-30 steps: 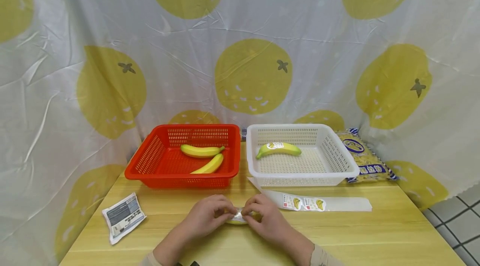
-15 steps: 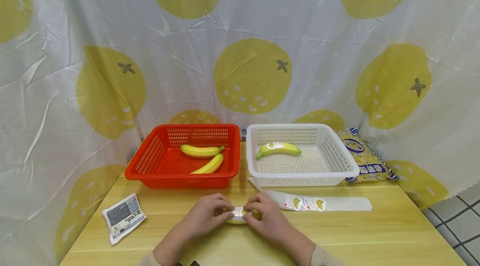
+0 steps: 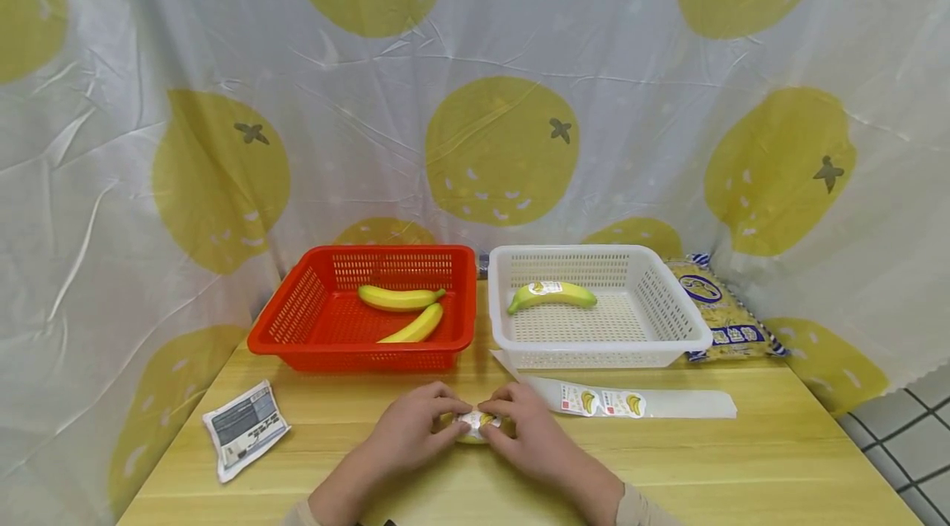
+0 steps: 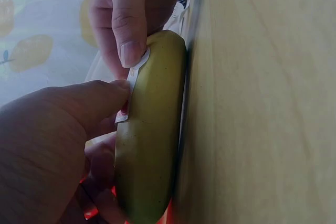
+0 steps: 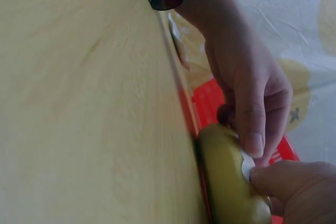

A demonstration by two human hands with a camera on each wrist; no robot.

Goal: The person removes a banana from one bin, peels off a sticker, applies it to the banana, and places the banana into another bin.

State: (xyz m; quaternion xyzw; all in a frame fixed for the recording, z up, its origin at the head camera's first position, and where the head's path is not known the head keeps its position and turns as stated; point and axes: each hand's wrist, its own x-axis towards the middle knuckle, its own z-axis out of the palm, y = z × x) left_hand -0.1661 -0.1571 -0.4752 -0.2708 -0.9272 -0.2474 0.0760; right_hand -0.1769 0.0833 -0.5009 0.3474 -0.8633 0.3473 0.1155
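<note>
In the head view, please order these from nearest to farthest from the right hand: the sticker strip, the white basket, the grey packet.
From the right hand:
1. Sticker strip, on the table just to its right.
2. White basket, behind it at the table's back.
3. Grey packet, far to the left, beyond the left hand.

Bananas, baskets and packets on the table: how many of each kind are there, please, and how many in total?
Bananas: 4, two in the red basket, one in the white basket, one under both hands
Baskets: 2
Packets: 2, a grey-white one and a yellow-blue one
Sticker strip: 1
Total: 9
</note>
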